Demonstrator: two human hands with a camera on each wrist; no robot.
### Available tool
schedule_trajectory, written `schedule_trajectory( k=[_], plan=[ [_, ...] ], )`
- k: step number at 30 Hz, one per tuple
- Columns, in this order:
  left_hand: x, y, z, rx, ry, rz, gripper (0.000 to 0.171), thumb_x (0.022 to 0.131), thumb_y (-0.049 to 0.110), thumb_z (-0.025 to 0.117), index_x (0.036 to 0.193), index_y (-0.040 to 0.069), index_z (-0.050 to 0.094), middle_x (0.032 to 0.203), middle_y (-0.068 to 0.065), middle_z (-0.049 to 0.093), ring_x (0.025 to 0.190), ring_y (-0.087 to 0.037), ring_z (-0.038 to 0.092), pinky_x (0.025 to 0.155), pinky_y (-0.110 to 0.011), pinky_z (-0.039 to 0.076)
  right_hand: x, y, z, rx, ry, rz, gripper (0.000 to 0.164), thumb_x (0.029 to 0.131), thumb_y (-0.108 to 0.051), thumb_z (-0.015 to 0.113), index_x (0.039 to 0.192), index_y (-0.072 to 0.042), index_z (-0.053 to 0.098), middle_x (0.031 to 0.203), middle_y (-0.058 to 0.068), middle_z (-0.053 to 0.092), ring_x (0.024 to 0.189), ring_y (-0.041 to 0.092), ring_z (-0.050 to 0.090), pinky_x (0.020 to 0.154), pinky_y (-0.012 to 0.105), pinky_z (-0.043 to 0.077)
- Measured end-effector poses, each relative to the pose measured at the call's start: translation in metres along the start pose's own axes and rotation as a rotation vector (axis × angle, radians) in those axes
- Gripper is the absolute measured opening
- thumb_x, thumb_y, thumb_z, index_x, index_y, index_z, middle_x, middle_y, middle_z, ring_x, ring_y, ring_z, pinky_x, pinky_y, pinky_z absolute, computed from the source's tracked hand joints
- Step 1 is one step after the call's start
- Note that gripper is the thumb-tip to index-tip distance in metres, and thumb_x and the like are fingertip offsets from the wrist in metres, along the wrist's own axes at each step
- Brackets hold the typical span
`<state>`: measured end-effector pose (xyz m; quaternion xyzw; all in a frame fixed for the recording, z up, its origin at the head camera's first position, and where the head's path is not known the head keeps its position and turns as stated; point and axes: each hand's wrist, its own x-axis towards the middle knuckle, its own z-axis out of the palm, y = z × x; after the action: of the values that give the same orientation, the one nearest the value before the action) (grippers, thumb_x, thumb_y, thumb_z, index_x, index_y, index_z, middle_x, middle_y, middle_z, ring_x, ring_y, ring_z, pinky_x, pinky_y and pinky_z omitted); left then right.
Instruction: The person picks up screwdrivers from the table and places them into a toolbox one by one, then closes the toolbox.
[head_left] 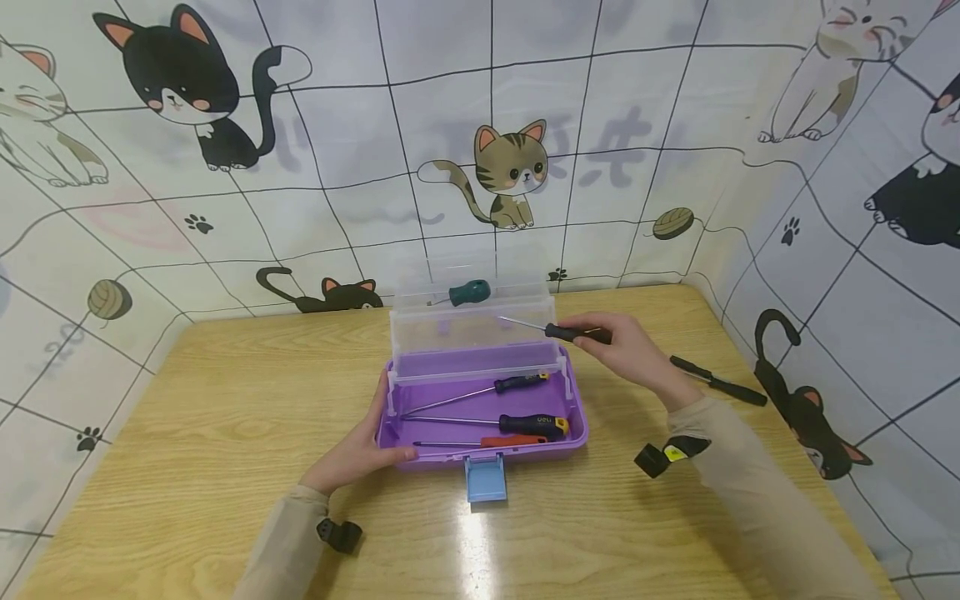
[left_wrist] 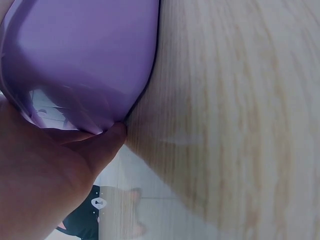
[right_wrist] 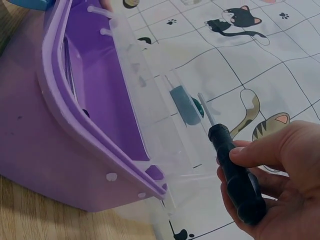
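A purple toolbox (head_left: pixel 579 421) sits on the table with its clear lid (head_left: pixel 480 333) raised at the back. My left hand (head_left: pixel 363 450) grips its left end, thumb at the front corner; the left wrist view shows thumb and fingers against the purple wall (left_wrist: pixel 95 50). Over the lid's right side, my right hand (head_left: pixel 633 350) holds a black-handled screwdriver (right_wrist: pixel 239 175), shaft pointing left. Inside the box lie a thin screwdriver (head_left: pixel 517 382), a larger black-and-yellow screwdriver (head_left: pixel 528 426) and a red-handled screwdriver (head_left: pixel 513 441). Behind the lid is a green stubby screwdriver (head_left: pixel 470 292).
On the table's right side lies a long black tool (head_left: pixel 723 383), its kind unclear. A blue latch (head_left: pixel 486 481) hangs open at the box's front. Cat-patterned cloth (head_left: pixel 360 167) surrounds the wooden table (head_left: pixel 247 417) at the back and sides.
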<state>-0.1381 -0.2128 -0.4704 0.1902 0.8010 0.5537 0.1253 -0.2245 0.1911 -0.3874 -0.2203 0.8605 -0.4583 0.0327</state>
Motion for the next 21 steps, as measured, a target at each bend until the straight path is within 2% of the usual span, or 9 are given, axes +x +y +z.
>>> schedule_trajectory(
  k=[6,13,21],
  plan=[
    [-0.001,0.002,0.000,0.000,0.003,-0.024,0.123,0.080,0.021,0.080,0.152,0.025,-0.020,0.159,-0.004,-0.019,0.143,-0.034,-0.010,0.110,-0.062,0.000,0.004,-0.006,0.005,-0.002,-0.014,-0.014,0.028,0.094,-0.002,0.060,0.122,-0.002,0.066,0.120,0.019,0.063,0.096,0.027,0.063,0.077,0.034,0.051],
    [0.000,0.004,0.001,0.014,0.006,-0.032,0.122,0.081,0.020,0.079,0.151,0.028,-0.020,0.159,-0.003,-0.020,0.143,-0.033,-0.011,0.110,-0.061,0.000,0.011,-0.009,0.011,-0.017,-0.033,-0.016,0.029,0.093,-0.001,0.061,0.121,-0.004,0.067,0.121,0.018,0.063,0.097,0.027,0.061,0.078,0.040,0.050],
    [0.001,0.003,0.000,0.010,0.006,-0.025,0.123,0.080,0.019,0.080,0.152,0.025,-0.020,0.159,-0.005,-0.019,0.143,-0.035,-0.011,0.109,-0.062,-0.001,0.019,-0.012,0.025,-0.050,-0.100,-0.111,0.031,0.089,0.005,0.061,0.119,-0.002,0.068,0.117,0.015,0.066,0.100,0.027,0.059,0.083,0.043,0.049]
  ],
)
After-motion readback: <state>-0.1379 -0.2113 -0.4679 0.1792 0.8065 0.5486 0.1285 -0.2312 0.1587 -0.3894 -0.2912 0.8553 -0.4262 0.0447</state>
